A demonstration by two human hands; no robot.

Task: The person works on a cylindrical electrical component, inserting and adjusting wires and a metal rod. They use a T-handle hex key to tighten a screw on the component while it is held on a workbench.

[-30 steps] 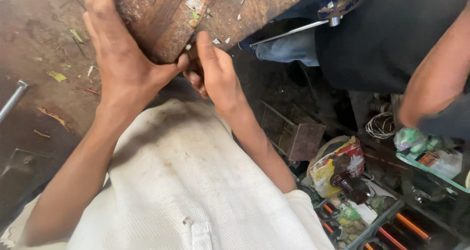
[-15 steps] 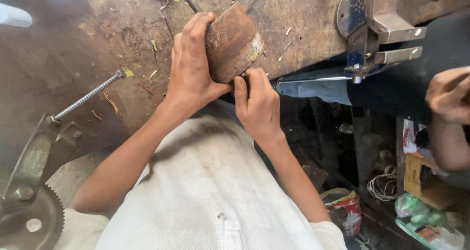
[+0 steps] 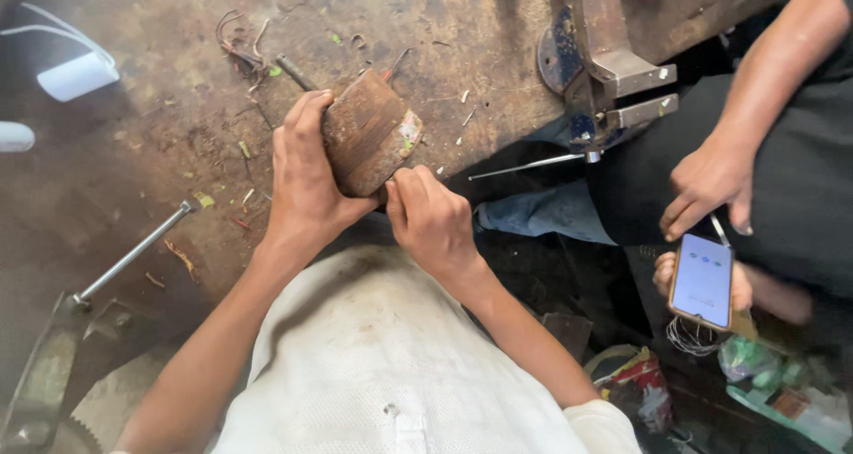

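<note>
Head view is showing the left hand [image 3: 306,183] gripping a rusty brown block [image 3: 369,134] at the surface's [image 3: 160,81] near edge, the right hand [image 3: 431,219] pinching its lower corner.

a bench vise [image 3: 604,63], a phone [image 3: 702,281], and a long metal rod [image 3: 133,251] nearby.

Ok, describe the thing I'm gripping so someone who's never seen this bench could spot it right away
Start at the stained wooden workbench and go to its near edge, left of the metal bench vise. There, the left hand and right hand clasp a rusty brown cylindrical block. Its ribbed sides and pale speckled end set it apart from the thin rods nearby.
</note>
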